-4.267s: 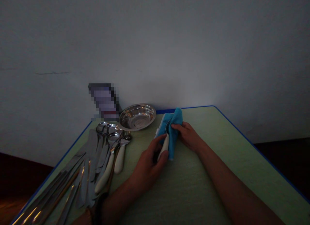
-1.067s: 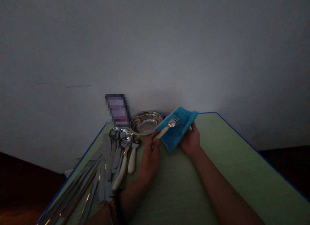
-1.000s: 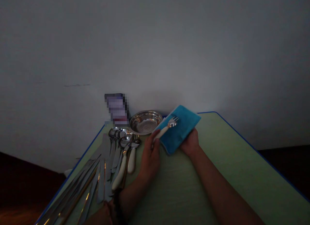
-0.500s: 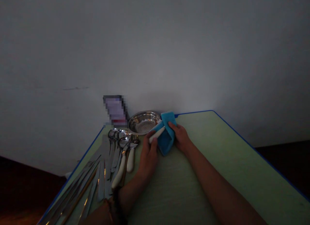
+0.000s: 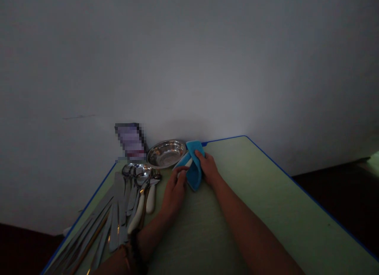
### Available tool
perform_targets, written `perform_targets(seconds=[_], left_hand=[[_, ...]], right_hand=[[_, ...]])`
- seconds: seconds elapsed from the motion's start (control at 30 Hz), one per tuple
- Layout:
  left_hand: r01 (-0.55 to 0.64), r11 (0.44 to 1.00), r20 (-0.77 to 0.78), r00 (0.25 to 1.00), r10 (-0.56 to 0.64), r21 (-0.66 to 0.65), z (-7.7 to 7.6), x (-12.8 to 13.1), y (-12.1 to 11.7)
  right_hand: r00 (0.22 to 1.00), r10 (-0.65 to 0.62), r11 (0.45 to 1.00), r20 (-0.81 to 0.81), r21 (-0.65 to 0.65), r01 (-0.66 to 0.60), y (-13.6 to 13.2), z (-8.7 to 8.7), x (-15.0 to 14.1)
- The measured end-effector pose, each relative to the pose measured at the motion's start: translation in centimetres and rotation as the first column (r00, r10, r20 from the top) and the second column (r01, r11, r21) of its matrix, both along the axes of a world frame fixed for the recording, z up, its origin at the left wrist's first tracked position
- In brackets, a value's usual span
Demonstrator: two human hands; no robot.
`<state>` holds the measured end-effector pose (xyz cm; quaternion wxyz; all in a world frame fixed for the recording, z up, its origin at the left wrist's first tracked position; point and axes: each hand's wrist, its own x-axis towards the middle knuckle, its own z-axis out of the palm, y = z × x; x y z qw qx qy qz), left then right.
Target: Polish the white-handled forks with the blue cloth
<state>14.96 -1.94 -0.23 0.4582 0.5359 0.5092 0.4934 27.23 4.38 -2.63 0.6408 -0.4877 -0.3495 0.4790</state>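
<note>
My left hand [image 5: 174, 192] is closed around a white-handled utensil [image 5: 188, 163]; its head is hidden in the cloth, so I cannot tell which kind it is. A blue cloth [image 5: 194, 176] is folded about the utensil, and my right hand [image 5: 209, 168] pinches it from the right side. Just behind the hands stands a round metal bowl [image 5: 168, 156]. Left of my left hand lie several spoons [image 5: 143, 176] with shiny bowls, beside a short white handle [image 5: 151, 200].
Several table knives [image 5: 114, 227] lie fanned along the left edge of the green, blue-edged table [image 5: 251, 188]. A blurred-out phone-like device [image 5: 132, 140] leans on the grey wall [image 5: 189, 69] behind the table.
The whole view has shifted, so everything sits further left. The cloth looks more tightly folded over the utensil, and less of the white handle shows. Both hands keep their hold.
</note>
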Motion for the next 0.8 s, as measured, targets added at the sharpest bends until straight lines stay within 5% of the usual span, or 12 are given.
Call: perform_targets(seconds=[0.43, 0.67, 0.8], left_hand=[[0.065, 0.996, 0.11, 0.992, -0.058, -0.065, 0.0, 0.1, 0.2], [0.118, 0.993, 0.117, 0.987, -0.114, -0.032, -0.5, 0.0, 0.4], [0.118, 0.993, 0.113, 0.987, -0.116, -0.01, -1.0, -0.1, 0.8]], right_hand=[[0.988, 0.15, 0.988, 0.038, -0.036, -0.148, 1.0, 0.1, 0.4], [0.977, 0.171, 0.985, -0.131, -0.003, -0.173, -0.2, 0.8, 0.5], [0.921, 0.293, 0.955, -0.256, 0.021, -0.297, -0.3, 0.5, 0.8]])
